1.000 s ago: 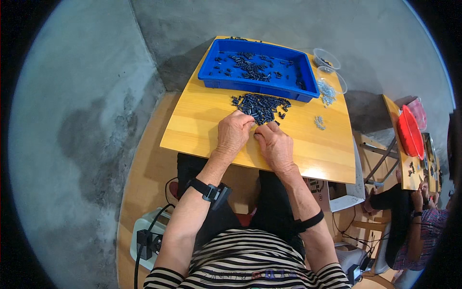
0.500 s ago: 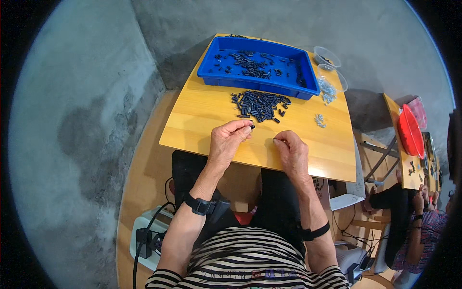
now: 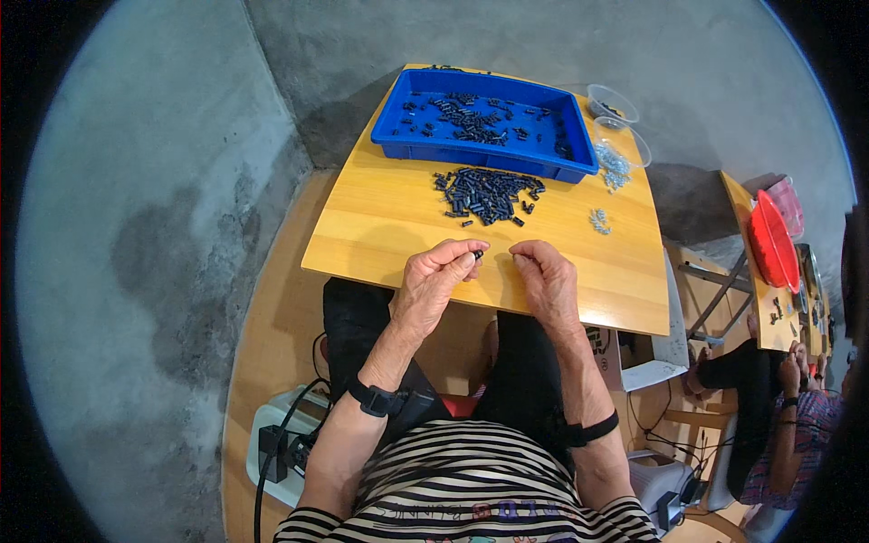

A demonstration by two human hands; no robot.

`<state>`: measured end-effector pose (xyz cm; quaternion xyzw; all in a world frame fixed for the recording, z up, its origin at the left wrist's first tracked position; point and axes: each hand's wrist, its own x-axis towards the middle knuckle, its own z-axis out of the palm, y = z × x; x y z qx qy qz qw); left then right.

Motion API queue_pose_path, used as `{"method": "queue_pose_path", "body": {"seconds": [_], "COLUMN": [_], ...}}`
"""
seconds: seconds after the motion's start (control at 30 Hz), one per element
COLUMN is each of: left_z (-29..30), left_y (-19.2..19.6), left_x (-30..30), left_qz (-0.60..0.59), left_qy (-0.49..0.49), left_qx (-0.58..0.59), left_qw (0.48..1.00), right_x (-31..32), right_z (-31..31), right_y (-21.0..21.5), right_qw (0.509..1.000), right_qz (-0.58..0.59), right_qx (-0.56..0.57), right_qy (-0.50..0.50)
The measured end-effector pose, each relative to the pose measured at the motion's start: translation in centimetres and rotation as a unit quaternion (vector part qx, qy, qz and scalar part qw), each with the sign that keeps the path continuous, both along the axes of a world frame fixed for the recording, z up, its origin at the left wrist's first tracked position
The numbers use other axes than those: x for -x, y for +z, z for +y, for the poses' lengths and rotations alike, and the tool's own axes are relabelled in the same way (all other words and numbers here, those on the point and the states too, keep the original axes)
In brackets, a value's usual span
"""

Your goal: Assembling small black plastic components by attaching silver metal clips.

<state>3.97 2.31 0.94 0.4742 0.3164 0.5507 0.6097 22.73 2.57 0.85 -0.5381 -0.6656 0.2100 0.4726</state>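
My left hand (image 3: 431,285) is over the near part of the table, thumb and forefinger pinched around a small black cylindrical piece (image 3: 478,254). Across a narrow gap, my right hand (image 3: 549,282) has its thumb and fingertips pressed together. Whatever it may hold is hidden or too small to name. Beyond both hands lies a heap of similar small black pieces (image 3: 489,195), with a few loose ones at its near edge. A small group of shiny clear or silvery bits (image 3: 599,221) rests on the tabletop to the right.
A blue tray (image 3: 489,161) with scattered black pieces stands at the back of the wooden table (image 3: 362,226). Clear plastic tubs (image 3: 625,98) sit at its far right, one tipped with silvery bits spilling out. Another person (image 3: 786,443) works at a neighbouring table with a red basket (image 3: 775,242).
My left hand has come slightly nearer and to the right with the black piece. My right fingertips have lifted a little toward it, so the gap between the hands is smaller.
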Motion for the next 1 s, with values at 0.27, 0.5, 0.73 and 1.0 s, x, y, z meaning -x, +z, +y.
{"method": "queue_pose_path", "body": {"seconds": [0.27,0.5,0.73,1.0], "left_z": [-1.3,-2.4,-3.0,-3.0], "left_y": [1.1,2.4,2.6,1.9], "left_x": [0.1,-0.2,-0.4,-0.9], "left_qz": [-0.030,-0.002,-0.017,0.059], "left_qy": [-0.013,-0.001,-0.010,0.049], "left_qx": [0.052,0.088,0.118,0.080], "left_qw": [0.998,0.996,0.993,0.994], "right_x": [-0.7,-1.1,-1.1,-1.9], "right_z": [0.1,0.0,-0.1,0.9], "right_y": [0.2,0.2,0.0,0.9], "right_qw": [0.978,0.962,0.969,0.983], "right_qz": [0.167,0.231,0.217,-0.155], "right_qx": [0.121,0.137,0.116,-0.086], "right_qy": [0.030,0.051,0.040,-0.053]}}
